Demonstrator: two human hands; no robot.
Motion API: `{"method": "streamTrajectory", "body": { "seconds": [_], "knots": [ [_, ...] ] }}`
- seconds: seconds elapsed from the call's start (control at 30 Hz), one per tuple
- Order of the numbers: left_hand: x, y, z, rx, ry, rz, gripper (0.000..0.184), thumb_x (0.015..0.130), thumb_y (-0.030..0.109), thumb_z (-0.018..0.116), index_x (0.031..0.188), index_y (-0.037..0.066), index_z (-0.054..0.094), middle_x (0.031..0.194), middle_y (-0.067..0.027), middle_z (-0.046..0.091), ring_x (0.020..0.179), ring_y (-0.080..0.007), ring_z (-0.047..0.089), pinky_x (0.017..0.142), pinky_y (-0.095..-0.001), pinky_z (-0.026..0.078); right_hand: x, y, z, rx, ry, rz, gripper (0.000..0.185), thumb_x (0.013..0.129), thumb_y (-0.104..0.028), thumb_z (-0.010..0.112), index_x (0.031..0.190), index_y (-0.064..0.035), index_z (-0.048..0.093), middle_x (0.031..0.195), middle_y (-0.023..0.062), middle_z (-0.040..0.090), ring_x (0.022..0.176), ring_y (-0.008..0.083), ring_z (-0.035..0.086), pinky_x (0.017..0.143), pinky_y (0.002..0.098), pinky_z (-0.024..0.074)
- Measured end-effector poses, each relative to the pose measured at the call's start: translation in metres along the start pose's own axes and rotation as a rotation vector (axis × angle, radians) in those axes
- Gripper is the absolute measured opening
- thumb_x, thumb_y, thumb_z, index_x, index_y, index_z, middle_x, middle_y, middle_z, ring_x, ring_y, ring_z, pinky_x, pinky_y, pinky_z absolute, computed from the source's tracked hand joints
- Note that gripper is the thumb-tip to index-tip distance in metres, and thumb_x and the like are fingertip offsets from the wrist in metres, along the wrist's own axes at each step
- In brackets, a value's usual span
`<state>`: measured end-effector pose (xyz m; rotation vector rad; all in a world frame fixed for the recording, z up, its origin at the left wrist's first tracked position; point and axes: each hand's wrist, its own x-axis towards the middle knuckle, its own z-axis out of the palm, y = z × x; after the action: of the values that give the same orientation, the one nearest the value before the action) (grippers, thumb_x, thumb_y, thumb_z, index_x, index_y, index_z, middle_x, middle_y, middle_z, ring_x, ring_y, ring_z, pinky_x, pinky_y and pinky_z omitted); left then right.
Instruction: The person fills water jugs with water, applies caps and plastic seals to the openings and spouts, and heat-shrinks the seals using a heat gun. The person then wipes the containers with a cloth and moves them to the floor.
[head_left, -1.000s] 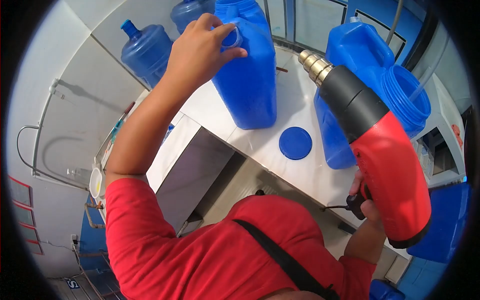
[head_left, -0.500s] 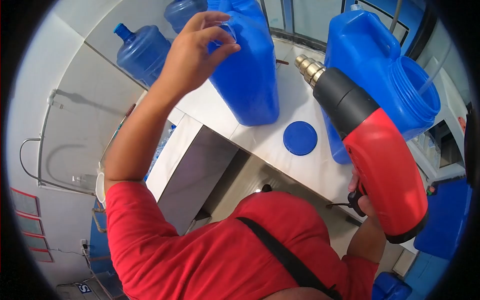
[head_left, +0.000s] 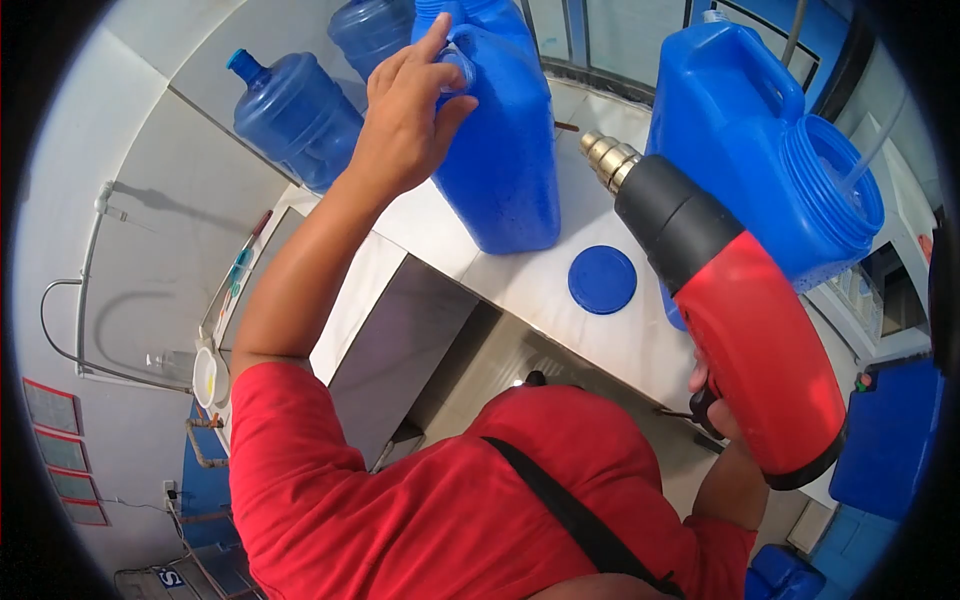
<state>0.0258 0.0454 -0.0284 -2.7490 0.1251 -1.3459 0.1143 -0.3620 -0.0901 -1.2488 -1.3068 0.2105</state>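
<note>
My left hand (head_left: 415, 110) is at the top of a blue jug (head_left: 505, 160), its fingers apart around the small spout (head_left: 457, 68) with its clear covering. The index finger points upward, and the thumb is near the spout. In my right hand (head_left: 715, 400) is the handle of a red and black heat gun (head_left: 755, 320); its metal nozzle points up and left toward the jug. The gun's body hides part of that hand. A round blue lid (head_left: 602, 279) lies flat on the white counter (head_left: 625, 350), between the jug and the gun.
Another blue jug (head_left: 730, 140) stands at the right, its wide mouth open with a clear hose over it. Round blue water bottles (head_left: 300, 115) stand at the upper left. A white bowl (head_left: 208, 378) is at the far left. Below the counter is an open gap.
My left hand has shifted on the spout, and its index finger has straightened upward. The heat gun has moved slightly left and down. More of the right jug shows.
</note>
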Motion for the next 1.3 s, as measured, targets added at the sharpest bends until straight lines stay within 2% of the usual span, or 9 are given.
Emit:
{"method": "streamTrajectory", "body": {
  "seconds": [0.2,0.27,0.37,0.63,0.73,0.87,0.97,1.1,1.3],
  "knots": [
    [0.007,-0.006,-0.012,0.136,0.003,0.154,0.026,0.082,0.009,0.076,0.1,0.011,0.057,0.148,-0.0202,0.045,0.127,-0.0368,0.052,0.102,-0.0444,0.044,0.001,0.002,0.005,0.007,0.01,0.021,0.073,0.086,-0.039,0.067,0.138,0.006,0.041,0.108,0.018,0.058,0.072,0.0154,0.059,0.062,0.027,0.0478],
    [0.013,-0.006,-0.012,-0.165,-0.018,0.076,0.029,0.079,0.007,0.079,0.097,0.01,0.057,0.148,-0.0198,0.045,0.119,-0.0353,0.059,0.097,-0.0421,0.05,0.001,0.003,0.007,0.013,0.013,0.033,0.073,0.087,-0.038,0.067,0.138,0.0059,0.04,0.109,0.0183,0.058,0.072,0.0153,0.059,0.062,0.027,0.048],
    [0.015,-0.003,-0.016,-0.136,-0.043,0.039,0.032,0.076,0.006,0.082,0.09,0.008,0.053,0.143,-0.0188,0.051,0.113,-0.0333,0.064,0.094,-0.0391,0.054,0.0,0.002,0.009,0.02,0.013,0.058,0.072,0.087,-0.038,0.066,0.139,0.0057,0.039,0.11,0.0188,0.058,0.072,0.0153,0.059,0.062,0.0269,0.0482],
    [-0.008,-0.017,-0.001,-0.072,0.048,0.046,0.037,0.079,0.008,0.08,0.089,0.008,0.045,0.135,-0.0145,0.06,0.117,-0.034,0.059,0.1,-0.0402,0.046,-0.023,-0.006,-0.032,0.088,0.081,0.136,0.072,0.089,-0.035,0.065,0.141,0.0054,0.037,0.114,0.02,0.058,0.073,0.0151,0.059,0.063,0.0268,0.0489],
    [-0.007,-0.009,0.0,-0.113,0.04,-0.015,0.035,0.083,0.01,0.076,0.092,0.009,0.043,0.136,-0.017,0.059,0.119,-0.0333,0.053,0.105,-0.0408,0.038,-0.048,-0.035,-0.073,0.17,0.205,0.085,0.071,0.09,-0.034,0.064,0.142,0.0052,0.036,0.115,0.0205,0.057,0.073,0.015,0.059,0.063,0.0268,0.0491],
    [-0.005,-0.007,0.002,-0.151,0.087,0.005,0.043,0.083,0.014,0.078,0.108,0.01,0.043,0.141,-0.0196,0.05,0.12,-0.0328,0.057,0.101,-0.0413,0.044,-0.055,-0.086,-0.131,0.253,0.559,0.008,0.071,0.09,-0.033,0.063,0.143,0.005,0.035,0.117,0.0212,0.057,0.073,0.0149,0.059,0.063,0.0268,0.0494],
    [0.002,-0.002,-0.012,-0.109,-0.019,-0.033,0.063,0.084,0.006,0.076,0.137,0.006,0.042,0.139,-0.0146,0.055,0.119,-0.0264,0.058,0.102,-0.0371,0.044,-0.021,-0.092,-0.19,-0.21,0.852,0.169,0.052,0.091,-0.031,0.064,0.129,0.003,0.055,0.091,0.0094,0.066,0.067,0.012,0.058,0.06,0.024,0.0467],
    [0.022,0.014,-0.03,-0.026,-0.185,-0.074,0.058,0.084,0.007,0.076,0.136,0.007,0.05,0.132,-0.0126,0.06,0.118,-0.0263,0.059,0.1,-0.037,0.045,0.005,-0.08,-0.306,-0.856,0.73,0.531,0.043,0.083,-0.035,0.072,0.109,-0.0014,0.068,0.082,0.0024,0.065,0.066,0.0126,0.057,0.06,0.0287,0.0455],
    [0.033,0.039,-0.036,0.153,-0.225,-0.343,0.042,0.083,0.022,0.077,0.119,0.007,0.063,0.115,-0.0131,0.066,0.102,-0.0291,0.065,0.088,-0.0373,0.053,0.039,-0.017,-0.406,-1.63,0.286,0.686,0.042,0.074,-0.036,0.077,0.093,0.0014,0.071,0.077,0.0194,0.069,0.076,0.0237,0.069,0.074,0.0388,0.0514]
  ]
}}
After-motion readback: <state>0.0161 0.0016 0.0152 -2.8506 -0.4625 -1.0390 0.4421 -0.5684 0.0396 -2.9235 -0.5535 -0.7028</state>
